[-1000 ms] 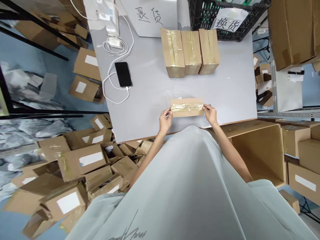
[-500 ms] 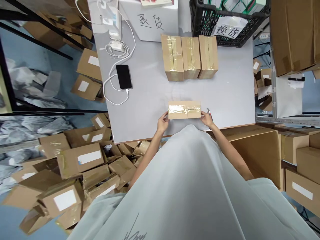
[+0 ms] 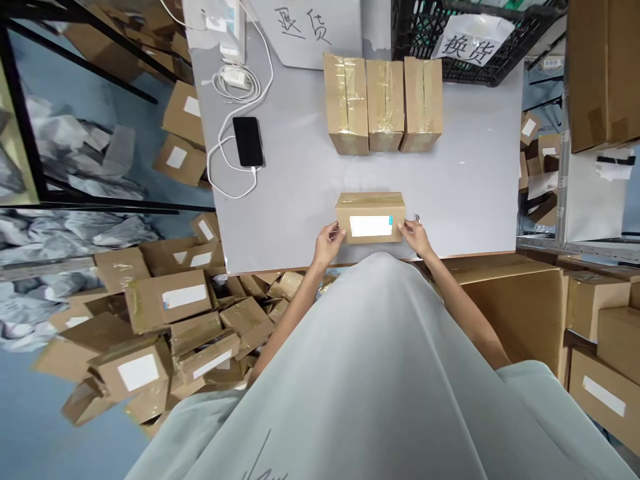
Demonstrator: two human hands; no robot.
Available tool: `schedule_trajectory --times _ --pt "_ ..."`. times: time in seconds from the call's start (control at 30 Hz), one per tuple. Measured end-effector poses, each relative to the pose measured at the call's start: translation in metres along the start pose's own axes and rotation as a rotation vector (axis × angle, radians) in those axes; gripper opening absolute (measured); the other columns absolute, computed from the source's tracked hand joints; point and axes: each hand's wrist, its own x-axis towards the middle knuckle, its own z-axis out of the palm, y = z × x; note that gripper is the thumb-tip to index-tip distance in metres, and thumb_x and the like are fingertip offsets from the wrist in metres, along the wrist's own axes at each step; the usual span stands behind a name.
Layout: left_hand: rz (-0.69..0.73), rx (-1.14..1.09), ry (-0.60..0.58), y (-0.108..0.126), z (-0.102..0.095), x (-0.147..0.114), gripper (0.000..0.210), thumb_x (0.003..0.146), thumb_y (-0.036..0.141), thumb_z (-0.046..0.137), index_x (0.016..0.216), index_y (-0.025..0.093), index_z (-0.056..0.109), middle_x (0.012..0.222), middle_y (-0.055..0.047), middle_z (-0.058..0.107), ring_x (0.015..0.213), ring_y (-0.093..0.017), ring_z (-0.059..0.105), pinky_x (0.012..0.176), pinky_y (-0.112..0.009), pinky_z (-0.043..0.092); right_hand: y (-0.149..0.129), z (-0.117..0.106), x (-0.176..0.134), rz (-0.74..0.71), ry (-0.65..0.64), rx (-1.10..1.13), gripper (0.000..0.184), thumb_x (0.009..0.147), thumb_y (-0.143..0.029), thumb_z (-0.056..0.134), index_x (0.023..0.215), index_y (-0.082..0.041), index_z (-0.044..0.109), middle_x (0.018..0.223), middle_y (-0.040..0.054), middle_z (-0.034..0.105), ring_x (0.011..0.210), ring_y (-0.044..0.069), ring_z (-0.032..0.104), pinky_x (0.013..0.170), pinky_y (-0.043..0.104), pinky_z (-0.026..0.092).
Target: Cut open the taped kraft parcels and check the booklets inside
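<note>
A small cardboard box (image 3: 371,202) is between my two hands near the front edge of the table, with a white label (image 3: 371,226) on the side that faces me. At its left end, the fingers of my left hand (image 3: 329,243) grip the lower corner. My right hand (image 3: 416,237) grips the opposite end, its thumb against the labelled side. Just behind my right hand lies a small, thin tool (image 3: 417,218), mostly covered, so its kind is unclear. Farther back, three taped cardboard boxes (image 3: 385,105) stand side by side.
To the left lies a black phone (image 3: 248,142) on a white cable (image 3: 235,196). A white bin (image 3: 340,47) and a black crate (image 3: 415,40) with paper signs or writing stand at the back. Many cartons (image 3: 187,300) are heaped below left; a large open carton (image 3: 510,313) stands below right.
The box has been turned in my hands: its taped face pointed up at me before, and now the labelled side shows. My fingers have shifted inward at its ends. The view has moved slightly.
</note>
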Motion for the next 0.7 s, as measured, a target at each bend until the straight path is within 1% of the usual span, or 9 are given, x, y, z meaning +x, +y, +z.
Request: schedule_trajectory --times 0.07,0.17,0.3,0.37,0.43,0.53,0.63,0.7 --pt "-0.010 0.007 0.038 0.001 0.004 0.001 0.044 0.089 0.041 0.081 0.126 0.017 0.079 0.130 -0.016 0.078 0.118 -0.028 0.077 0.113 -0.047 0.062 0.004 0.001 0.005 -0.008 0.003 0.009 0.066 0.095 -0.083 0.061 0.115 -0.025 0.084 0.110 0.0108 0.080 0.115 0.032 0.075 0.114 0.054 0.060" --pt "-0.026 0.037 0.108 0.003 0.009 0.003 0.041 0.093 0.042 0.078 0.124 0.015 0.080 0.129 -0.018 0.080 0.118 -0.029 0.077 0.112 -0.046 0.062 0.010 0.002 0.010 -0.016 -0.008 0.054 0.062 0.097 -0.078 0.064 0.122 -0.025 0.083 0.120 0.0105 0.081 0.114 0.031 0.077 0.116 0.055 0.060" --pt "-0.051 0.068 0.177 0.002 0.012 0.002 0.037 0.096 0.042 0.075 0.121 0.016 0.081 0.126 -0.016 0.082 0.117 -0.030 0.078 0.113 -0.048 0.061 0.018 0.005 0.013 -0.008 -0.071 0.135 0.063 0.096 -0.074 0.069 0.128 -0.023 0.082 0.135 0.0134 0.080 0.121 0.033 0.078 0.120 0.054 0.058" --pt "-0.056 0.047 0.191 -0.001 0.012 -0.002 0.038 0.096 0.042 0.075 0.123 0.016 0.080 0.129 -0.016 0.082 0.121 -0.029 0.077 0.116 -0.047 0.059 0.024 0.007 0.012 -0.004 -0.099 0.151 0.063 0.096 -0.073 0.070 0.132 -0.022 0.082 0.141 0.0143 0.078 0.126 0.033 0.077 0.120 0.051 0.058" --pt "-0.067 0.018 0.210 -0.005 0.010 -0.006 0.038 0.098 0.043 0.075 0.125 0.017 0.080 0.134 -0.015 0.081 0.127 -0.029 0.075 0.119 -0.045 0.057 0.032 0.009 0.009 0.015 -0.097 0.157 0.064 0.097 -0.072 0.069 0.137 -0.023 0.080 0.147 0.0141 0.075 0.131 0.033 0.075 0.122 0.051 0.057" --pt "-0.161 -0.021 0.254 -0.012 0.009 -0.017 0.038 0.101 0.044 0.071 0.129 0.018 0.078 0.140 -0.015 0.078 0.133 -0.028 0.072 0.120 -0.044 0.056 0.045 0.010 0.001 0.078 -0.084 0.172 0.064 0.100 -0.070 0.067 0.142 -0.023 0.076 0.153 0.0149 0.073 0.136 0.033 0.074 0.124 0.053 0.054" --pt "-0.280 -0.054 0.254 -0.017 0.009 -0.029 0.038 0.106 0.046 0.063 0.129 0.018 0.075 0.140 -0.016 0.077 0.126 -0.028 0.075 0.113 -0.045 0.059 0.056 0.011 -0.009 0.112 -0.120 0.180 0.060 0.102 -0.061 0.066 0.146 -0.021 0.074 0.153 0.0149 0.074 0.139 0.032 0.072 0.127 0.052 0.052" --pt "-0.300 -0.067 0.229 -0.018 0.011 -0.035 0.040 0.108 0.049 0.059 0.129 0.018 0.074 0.140 -0.016 0.077 0.123 -0.027 0.077 0.109 -0.043 0.060 0.059 0.013 -0.015 0.110 -0.147 0.166 0.057 0.102 -0.052 0.065 0.148 -0.019 0.073 0.154 0.0147 0.073 0.141 0.030 0.071 0.129 0.050 0.049"
